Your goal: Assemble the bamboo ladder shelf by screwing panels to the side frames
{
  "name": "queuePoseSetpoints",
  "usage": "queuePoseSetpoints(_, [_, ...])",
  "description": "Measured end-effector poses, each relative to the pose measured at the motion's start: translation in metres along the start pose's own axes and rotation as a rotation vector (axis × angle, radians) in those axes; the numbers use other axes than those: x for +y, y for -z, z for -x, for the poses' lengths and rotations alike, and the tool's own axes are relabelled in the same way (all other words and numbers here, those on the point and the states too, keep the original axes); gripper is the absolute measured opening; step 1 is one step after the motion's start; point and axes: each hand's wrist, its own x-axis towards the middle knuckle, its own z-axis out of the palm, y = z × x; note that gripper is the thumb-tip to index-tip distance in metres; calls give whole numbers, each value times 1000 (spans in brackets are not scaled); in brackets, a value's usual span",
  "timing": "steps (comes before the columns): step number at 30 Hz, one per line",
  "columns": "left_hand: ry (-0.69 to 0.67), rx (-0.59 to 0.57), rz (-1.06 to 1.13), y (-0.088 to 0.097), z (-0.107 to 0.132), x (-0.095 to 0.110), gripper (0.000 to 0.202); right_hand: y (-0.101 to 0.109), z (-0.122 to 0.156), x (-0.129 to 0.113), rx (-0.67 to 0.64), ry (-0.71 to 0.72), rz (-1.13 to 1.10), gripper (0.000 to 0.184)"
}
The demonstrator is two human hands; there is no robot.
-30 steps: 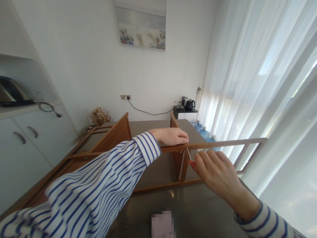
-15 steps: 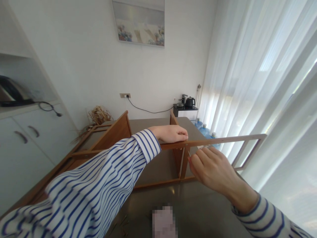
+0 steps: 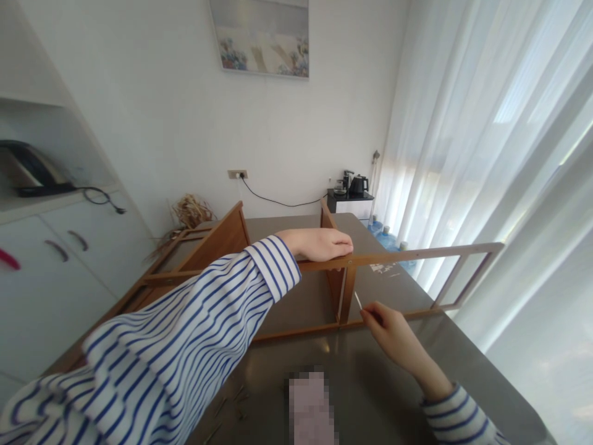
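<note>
A brown wooden shelf frame point(image 3: 417, 253) lies on its side on the grey table, its long rail running across in front of me. My left hand point(image 3: 324, 245) rests on top of this rail, fingers closed over the wood beside a joint with an upright. Lower and to the right, my right hand point(image 3: 389, 327) pinches a slim metal hex key point(image 3: 358, 301); only its thin shaft shows, pointing up and left, apart from the frame. A small screw head point(image 3: 349, 262) sits in the rail above it.
Several loose screws point(image 3: 221, 406) lie on the table point(image 3: 370, 395) near my left sleeve, beside a blurred pinkish patch. White scraps point(image 3: 384, 269) lie beyond the rail. Water bottles point(image 3: 385, 233) and a kettle stand point(image 3: 351, 201) are behind, with a curtain at right.
My right hand has drawn down and back from the rail joint, carrying the hex key away from it. My left hand stays on the rail. The view has shifted slightly.
</note>
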Motion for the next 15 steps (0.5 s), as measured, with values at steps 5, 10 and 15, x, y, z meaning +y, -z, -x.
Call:
queuePoseSetpoints(5, [106,-108,41,-2,14,21,62,-27,8,25,-61,-238,-406,27])
queuePoseSetpoints(10, [243,130,-380,-22,8,43,63,-40,17,41,-120,-371,-483,28])
queuePoseSetpoints(15, [273,282,-467,-43,3,45,39,-45,18,50,-72,-411,-461,28])
